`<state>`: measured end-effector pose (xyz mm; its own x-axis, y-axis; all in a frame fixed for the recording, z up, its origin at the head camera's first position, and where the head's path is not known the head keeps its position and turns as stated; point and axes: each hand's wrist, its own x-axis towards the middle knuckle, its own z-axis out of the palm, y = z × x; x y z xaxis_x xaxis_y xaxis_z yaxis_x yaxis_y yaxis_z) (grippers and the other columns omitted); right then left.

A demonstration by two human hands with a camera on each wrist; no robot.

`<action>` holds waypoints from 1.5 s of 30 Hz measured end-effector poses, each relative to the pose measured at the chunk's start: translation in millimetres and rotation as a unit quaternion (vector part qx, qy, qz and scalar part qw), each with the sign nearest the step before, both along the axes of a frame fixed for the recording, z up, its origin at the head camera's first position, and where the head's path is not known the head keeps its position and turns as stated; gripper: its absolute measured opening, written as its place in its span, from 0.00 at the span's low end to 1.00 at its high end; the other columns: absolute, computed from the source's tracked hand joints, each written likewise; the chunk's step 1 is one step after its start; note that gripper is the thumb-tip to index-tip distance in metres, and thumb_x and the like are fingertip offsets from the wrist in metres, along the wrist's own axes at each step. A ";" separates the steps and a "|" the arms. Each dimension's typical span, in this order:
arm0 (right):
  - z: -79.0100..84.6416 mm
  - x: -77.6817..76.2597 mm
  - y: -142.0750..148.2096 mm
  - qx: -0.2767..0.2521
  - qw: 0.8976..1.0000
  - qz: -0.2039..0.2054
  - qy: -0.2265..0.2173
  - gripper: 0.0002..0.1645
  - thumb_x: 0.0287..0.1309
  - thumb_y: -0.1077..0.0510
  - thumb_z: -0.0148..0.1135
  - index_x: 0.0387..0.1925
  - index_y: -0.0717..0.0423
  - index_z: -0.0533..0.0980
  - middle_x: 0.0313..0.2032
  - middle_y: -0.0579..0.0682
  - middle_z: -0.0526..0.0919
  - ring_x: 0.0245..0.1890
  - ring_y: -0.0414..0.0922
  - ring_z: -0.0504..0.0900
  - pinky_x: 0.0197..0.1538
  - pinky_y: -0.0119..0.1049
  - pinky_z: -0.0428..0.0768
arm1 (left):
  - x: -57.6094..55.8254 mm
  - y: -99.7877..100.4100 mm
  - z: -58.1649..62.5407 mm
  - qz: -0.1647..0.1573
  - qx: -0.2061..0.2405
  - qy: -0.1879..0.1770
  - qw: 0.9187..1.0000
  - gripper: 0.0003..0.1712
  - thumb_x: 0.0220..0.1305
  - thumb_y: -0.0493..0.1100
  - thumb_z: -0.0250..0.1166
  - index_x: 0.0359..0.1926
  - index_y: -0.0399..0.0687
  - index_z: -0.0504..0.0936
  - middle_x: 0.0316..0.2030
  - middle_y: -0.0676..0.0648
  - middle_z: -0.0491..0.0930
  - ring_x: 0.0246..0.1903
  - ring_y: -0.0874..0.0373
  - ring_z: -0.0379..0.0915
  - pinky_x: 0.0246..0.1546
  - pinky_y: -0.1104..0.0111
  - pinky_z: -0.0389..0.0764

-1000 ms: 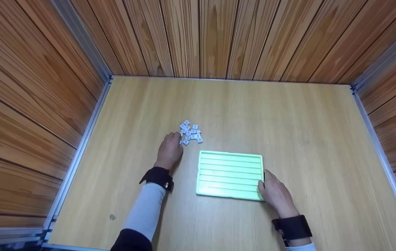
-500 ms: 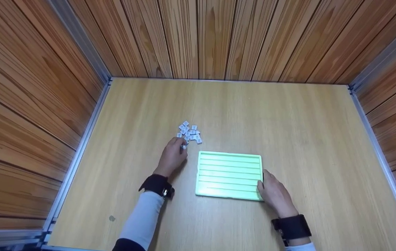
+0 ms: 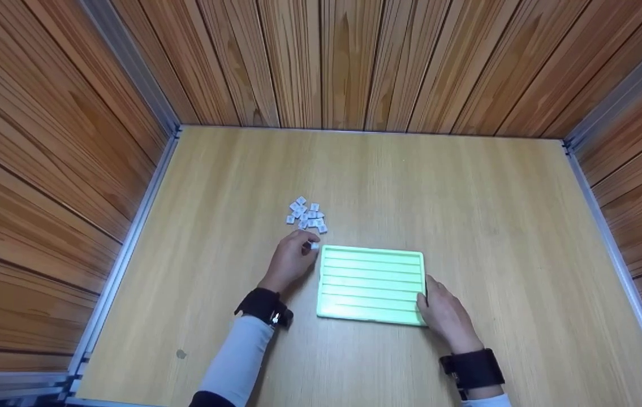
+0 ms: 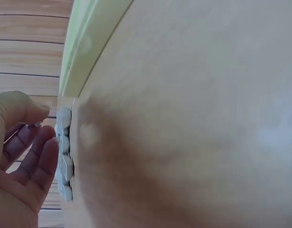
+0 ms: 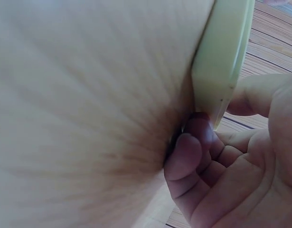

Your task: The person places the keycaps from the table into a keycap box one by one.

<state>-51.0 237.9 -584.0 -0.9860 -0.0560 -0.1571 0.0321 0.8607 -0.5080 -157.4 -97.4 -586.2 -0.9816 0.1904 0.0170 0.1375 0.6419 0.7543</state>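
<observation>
Between thumb and fingertips my left hand (image 3: 291,261) pinches a small white square tile (image 3: 314,246), right by the upper left corner of a light green ridged tray (image 3: 371,285). The left wrist view shows just a sliver of that tile (image 4: 34,124) at the fingertips. Beyond the hand lies a loose cluster of similar white tiles (image 3: 312,215) with faint markings too small to read. My right hand (image 3: 449,314) grips the tray's right edge, thumb over the rim. Its fingers (image 5: 183,154) curl at the tray's outer side in the right wrist view.
The wooden tabletop (image 3: 485,198) is bordered by metal rails, with wood-plank walls (image 3: 349,62) at the back and both sides. A small dark spot (image 3: 181,354) marks the table at the front left.
My left hand has picked a tile from the near left of the cluster and carried it right and toward me, up to the tray's corner. The right hand and tray have stayed put.
</observation>
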 end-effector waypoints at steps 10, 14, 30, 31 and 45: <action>0.3 -0.6 -0.2 -0.006 1.000 -0.002 0.000 0.30 0.71 0.60 0.52 0.68 0.74 0.63 0.53 0.71 0.78 0.54 0.67 0.79 0.54 0.60 0.77 | 0.1 13.7 2.2 -0.029 -0.004 -0.031 0.999 0.10 0.67 0.37 0.66 0.48 0.51 0.85 0.44 0.51 0.82 0.46 0.56 0.74 0.48 0.61 0.79; 0.9 -1.2 -1.0 -0.008 1.000 -0.005 -0.007 0.30 0.71 0.60 0.52 0.68 0.73 0.63 0.53 0.70 0.79 0.54 0.66 0.79 0.54 0.59 0.77 | -1.3 15.7 -1.7 -0.055 -0.002 0.000 0.998 0.09 0.67 0.37 0.66 0.47 0.50 0.86 0.45 0.52 0.82 0.48 0.56 0.71 0.50 0.61 0.76; -1.2 -3.7 -1.5 0.003 1.000 -0.006 -0.020 0.29 0.71 0.60 0.52 0.68 0.72 0.64 0.52 0.70 0.79 0.52 0.64 0.80 0.51 0.58 0.79 | -5.0 19.5 -9.0 -0.092 -0.071 0.051 0.992 0.07 0.62 0.38 0.70 0.42 0.44 0.87 0.38 0.51 0.80 0.43 0.56 0.70 0.44 0.64 0.74; -1.3 -3.8 -1.3 0.002 1.000 -0.005 -0.019 0.29 0.71 0.60 0.52 0.68 0.72 0.64 0.52 0.70 0.79 0.52 0.64 0.81 0.51 0.58 0.79 | -5.3 19.4 -9.0 -0.093 -0.076 0.055 0.991 0.07 0.62 0.38 0.70 0.42 0.44 0.87 0.38 0.50 0.79 0.43 0.56 0.70 0.44 0.64 0.74; -0.1 -3.0 -0.2 -0.005 1.000 -0.006 -0.025 0.30 0.71 0.60 0.52 0.69 0.72 0.63 0.53 0.70 0.78 0.54 0.65 0.79 0.54 0.59 0.77 | -6.6 20.1 -3.5 -0.114 -0.134 0.058 0.983 0.08 0.66 0.41 0.67 0.45 0.46 0.86 0.43 0.51 0.81 0.48 0.55 0.72 0.54 0.59 0.72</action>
